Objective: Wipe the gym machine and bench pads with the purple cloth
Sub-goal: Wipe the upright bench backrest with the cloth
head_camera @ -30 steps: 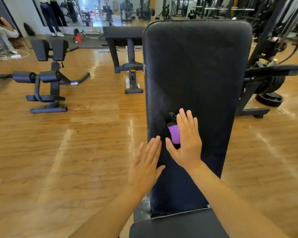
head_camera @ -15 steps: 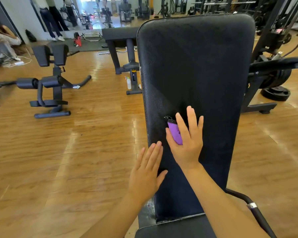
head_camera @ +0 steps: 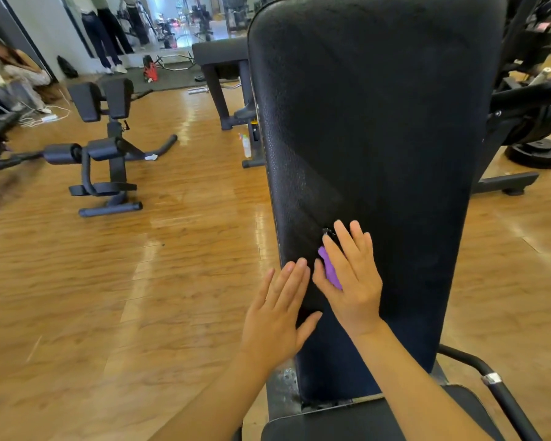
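Bench back pad [head_camera: 379, 122]: black, textured, inclined. Purple cloth [head_camera: 330, 270] lay flat near its left edge, lower half, pressed under the right hand [head_camera: 352, 278]. Left hand [head_camera: 279, 316] rested flat, fingers straight, at the left edge just beside.

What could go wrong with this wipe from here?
The right hand presses the cloth flat on the pad with straight fingers and no grip, and most of it is hidden, so it may bunch or slip out. The left hand sits at the pad's left edge and could slide off.
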